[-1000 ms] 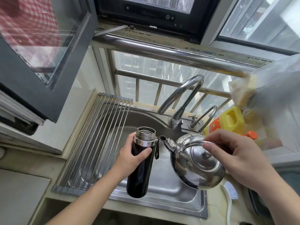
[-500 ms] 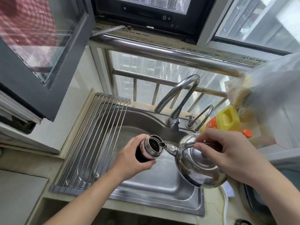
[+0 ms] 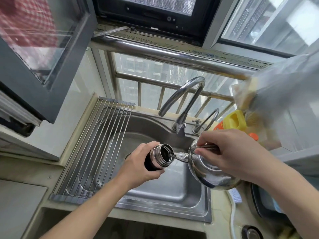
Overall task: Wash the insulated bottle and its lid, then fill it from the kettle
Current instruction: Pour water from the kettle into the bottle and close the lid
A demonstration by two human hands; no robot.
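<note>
A: fingers (image 3: 146, 146) of the left hand (image 3: 138, 167) are wrapped round the dark body of the bottle (image 3: 160, 158), thumb on the near side. It's held in the air over the sink (image 3: 172, 194).
B: right side?
A: right hand (image 3: 229, 152) has its fingers (image 3: 206, 150) curled over the handle (image 3: 209, 146) of the kettle (image 3: 207, 175). The kettle is tipped left, spout (image 3: 177, 155) tip right at the right rim of the bottle mouth.
B: water flowing?
A: can't tell, no stream visible.
B: failure modes?
A: main one is that the spout sits at the rim, not over the centre. The mouth is narrow. A small wobble in either hand would send water down the outside and onto the left hand. If it's hot, that means a scald and maybe a reflex drop.
B: bottle attitude?
A: leaning right, toward the kettle. Tilted like that, it would overflow early at the low lip. My guess is it needs to come upright as it fills.
B: bottle lid?
A: not in view.
B: surroundings?
A: both items are over the basin, so a spill would go into the sink, not onto the desk (image 3: 220, 218). The tap (image 3: 186, 94) is just beyond the kettle, so lifting the kettle could knock it. The rack (image 3: 96, 144) over the left of the sink is apart from both hands. The yellow jug (image 3: 234, 121) is far right, behind the right hand.
</note>
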